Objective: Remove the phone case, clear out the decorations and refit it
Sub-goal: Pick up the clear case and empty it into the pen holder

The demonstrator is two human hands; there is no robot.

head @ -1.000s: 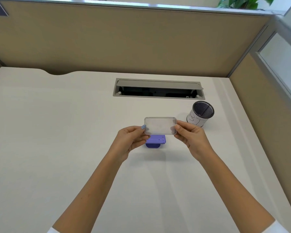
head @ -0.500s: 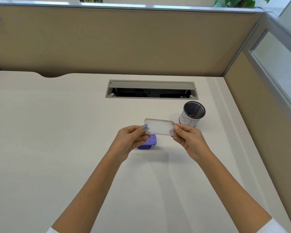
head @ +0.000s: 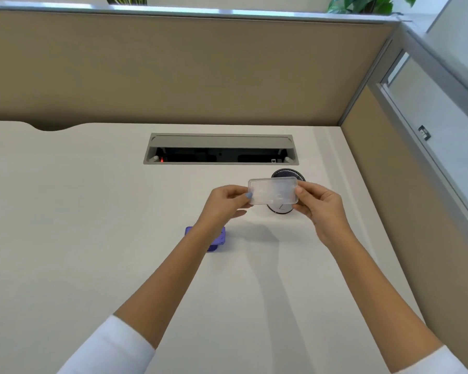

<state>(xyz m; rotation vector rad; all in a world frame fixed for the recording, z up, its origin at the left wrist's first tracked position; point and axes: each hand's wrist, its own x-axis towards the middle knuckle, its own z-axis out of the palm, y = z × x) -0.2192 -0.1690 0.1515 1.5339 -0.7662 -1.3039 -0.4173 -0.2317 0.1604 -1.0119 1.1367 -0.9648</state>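
A clear phone case (head: 273, 190) is held flat in the air between both hands, long side left to right. My left hand (head: 224, 206) pinches its left end and my right hand (head: 322, 209) pinches its right end. The case hovers over the mesh cup (head: 284, 209) and hides most of it. A purple phone (head: 219, 240) lies on the white desk (head: 92, 238) below my left wrist, partly covered by the forearm. I cannot make out decorations inside the case.
A recessed grey cable tray (head: 220, 149) with its lid open sits in the desk behind the hands. Tan partition walls (head: 173, 76) close off the back and the right side. The desk's right edge runs close to my right arm.
Both hands have carried the case up and to the right, from above the phone to over the mesh cup. The phone stays on the desk, now showing to the left of the hands.
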